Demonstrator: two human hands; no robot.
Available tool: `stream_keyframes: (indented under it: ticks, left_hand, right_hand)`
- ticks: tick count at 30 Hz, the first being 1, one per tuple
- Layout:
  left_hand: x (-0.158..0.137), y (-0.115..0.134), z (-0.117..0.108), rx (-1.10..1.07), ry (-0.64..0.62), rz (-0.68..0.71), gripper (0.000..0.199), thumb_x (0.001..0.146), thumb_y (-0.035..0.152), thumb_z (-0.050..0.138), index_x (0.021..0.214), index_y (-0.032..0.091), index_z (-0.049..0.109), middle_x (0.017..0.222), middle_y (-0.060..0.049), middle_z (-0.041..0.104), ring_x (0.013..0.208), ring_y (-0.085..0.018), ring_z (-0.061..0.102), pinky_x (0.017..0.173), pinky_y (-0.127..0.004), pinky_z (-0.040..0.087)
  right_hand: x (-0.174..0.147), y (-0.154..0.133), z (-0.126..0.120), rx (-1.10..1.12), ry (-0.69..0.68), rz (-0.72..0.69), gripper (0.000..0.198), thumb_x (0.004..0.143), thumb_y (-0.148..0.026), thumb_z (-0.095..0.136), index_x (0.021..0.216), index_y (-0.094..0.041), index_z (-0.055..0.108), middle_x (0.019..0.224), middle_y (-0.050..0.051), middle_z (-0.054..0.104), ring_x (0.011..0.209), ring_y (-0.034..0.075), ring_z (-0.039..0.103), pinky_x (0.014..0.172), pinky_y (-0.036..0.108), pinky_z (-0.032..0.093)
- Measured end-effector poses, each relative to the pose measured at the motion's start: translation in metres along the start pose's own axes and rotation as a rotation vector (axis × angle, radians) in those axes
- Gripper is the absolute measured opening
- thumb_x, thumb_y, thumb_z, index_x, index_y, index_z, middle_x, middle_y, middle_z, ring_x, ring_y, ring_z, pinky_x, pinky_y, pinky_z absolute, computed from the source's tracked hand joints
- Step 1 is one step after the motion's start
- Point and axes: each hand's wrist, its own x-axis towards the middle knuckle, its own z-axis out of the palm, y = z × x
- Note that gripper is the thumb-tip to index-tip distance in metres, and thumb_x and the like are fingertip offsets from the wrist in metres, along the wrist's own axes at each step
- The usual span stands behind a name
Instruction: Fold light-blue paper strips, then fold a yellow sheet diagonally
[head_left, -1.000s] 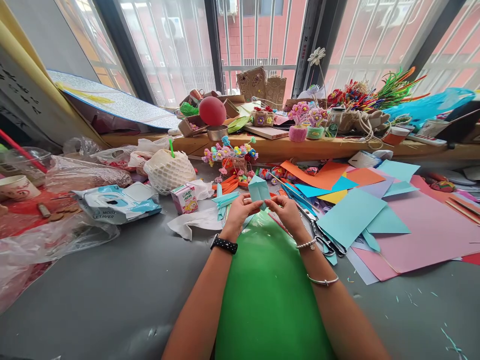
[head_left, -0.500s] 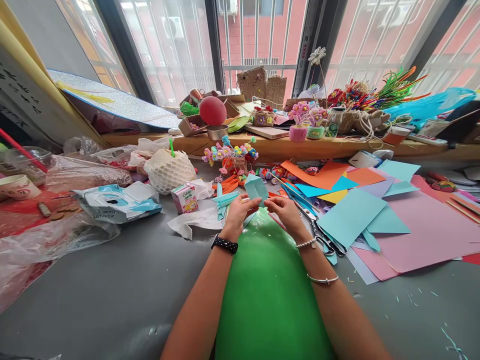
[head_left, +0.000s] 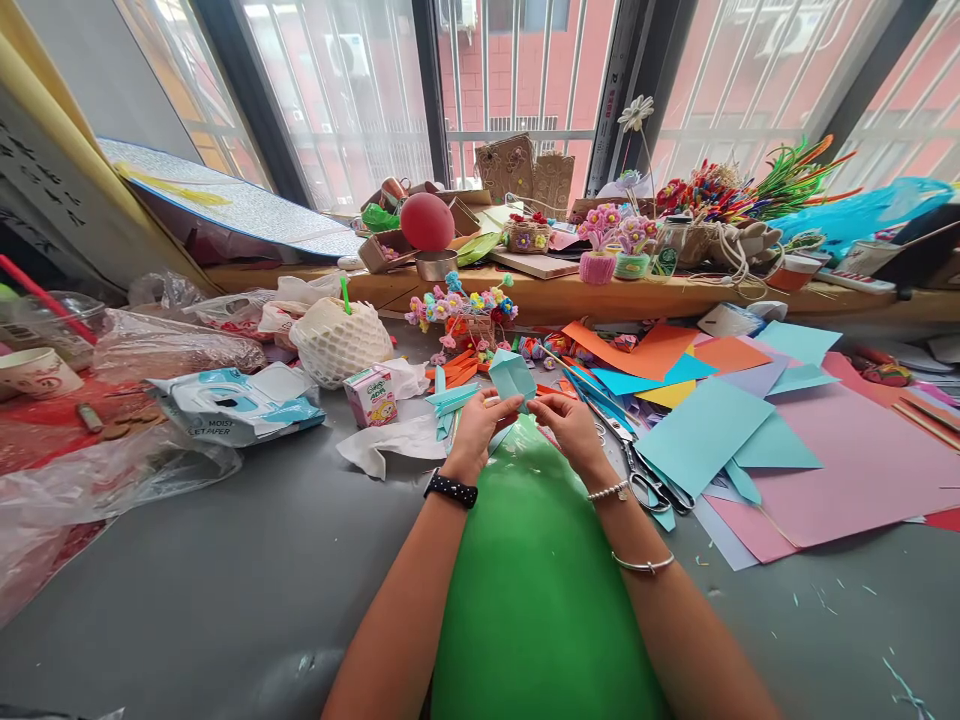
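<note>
A small folded piece of light-blue paper (head_left: 512, 374) is held up between both hands, above the far end of a large shiny green balloon-like thing (head_left: 551, 580). My left hand (head_left: 480, 428) pinches the paper at its lower left edge. At its lower right corner, the fingertips of my right hand (head_left: 571, 428) are closed on the same paper. Behind my left hand lie folded light-blue paper strips (head_left: 452, 398). Silver scissors (head_left: 641, 470) rest just right of my right hand.
Coloured paper sheets (head_left: 705, 430) spread over the right side. On the left are a wet-wipe pack (head_left: 236, 405), a small pink box (head_left: 370, 396), a netted white coconut (head_left: 341, 342) and plastic bags (head_left: 180, 345). A wooden ledge (head_left: 540, 292) holds crafts and a red ball (head_left: 427, 222).
My right wrist has shifted slightly to the left. Both hands keep hold of the light-blue paper, which stays in nearly the same place.
</note>
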Motion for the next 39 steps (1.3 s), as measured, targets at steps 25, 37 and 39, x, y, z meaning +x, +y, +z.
stream_keyframes:
  ticks: [25,37,39]
  left_hand:
    - [0.0008,-0.0008,0.0018,0.044,0.03,0.063,0.038,0.056,0.009,0.068,0.082,0.015,0.041,0.06,0.003,0.058,0.058,-0.01,0.058,0.066,-0.027,0.047]
    - [0.0041,0.001,-0.0007,-0.028,0.13,0.1,0.036,0.053,0.009,0.069,0.079,0.014,0.045,0.064,0.002,0.058,0.057,-0.009,0.056,0.065,-0.025,0.047]
    - [0.0038,0.0025,-0.0019,-0.032,0.12,0.104,0.032,0.054,0.01,0.068,0.078,0.014,0.046,0.065,0.002,0.058,0.057,-0.008,0.056,0.065,-0.024,0.047]
  right_hand:
    - [0.0013,0.0006,0.0044,-0.259,-0.095,-0.071,0.022,0.074,-0.034,0.044,0.06,-0.018,0.045,0.058,0.0,0.05,0.056,0.013,0.048,0.053,0.025,0.036]
    - [-0.0007,-0.0053,0.0004,-0.099,-0.178,-0.031,0.016,0.068,-0.031,0.053,0.065,-0.015,0.054,0.063,0.0,0.053,0.059,0.012,0.047,0.055,0.024,0.037]
    - [-0.0006,-0.0065,0.0002,-0.112,-0.194,-0.008,0.017,0.067,-0.031,0.055,0.064,-0.015,0.056,0.063,0.001,0.055,0.059,0.012,0.048,0.057,0.024,0.037]
